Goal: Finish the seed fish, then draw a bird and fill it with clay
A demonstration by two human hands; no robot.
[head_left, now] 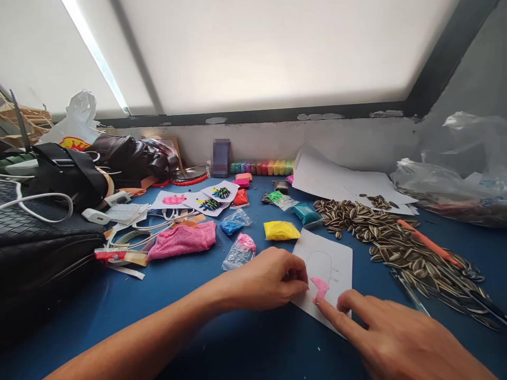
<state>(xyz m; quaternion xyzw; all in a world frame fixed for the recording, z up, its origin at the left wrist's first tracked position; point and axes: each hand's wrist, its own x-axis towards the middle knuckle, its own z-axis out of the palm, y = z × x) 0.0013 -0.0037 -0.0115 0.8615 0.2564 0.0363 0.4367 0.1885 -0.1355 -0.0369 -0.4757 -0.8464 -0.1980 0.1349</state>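
Observation:
A sheet of white paper (341,253) with a pencil-drawn outline lies on the blue tabletop. Soft pink modelling clay (320,286) is spread thinly over the lower part of the drawing. My right hand (390,330) presses the clay's lower end with an outstretched index finger, the thumb held apart from it. At the paper's left edge, my left hand (273,279) is closed, thumb and fingertips together beside the clay; whatever is between them is too small to make out. Just beyond are a yellow clay packet (281,230) and an opened bag of pink clay (241,250).
Sunflower seeds (412,253) are heaped on the right with an orange-handled tool (430,243) on them. Blue (233,223) and teal clay packets (307,214) lie farther back. A pink cloth (182,240) and a black bag (47,264) occupy the left.

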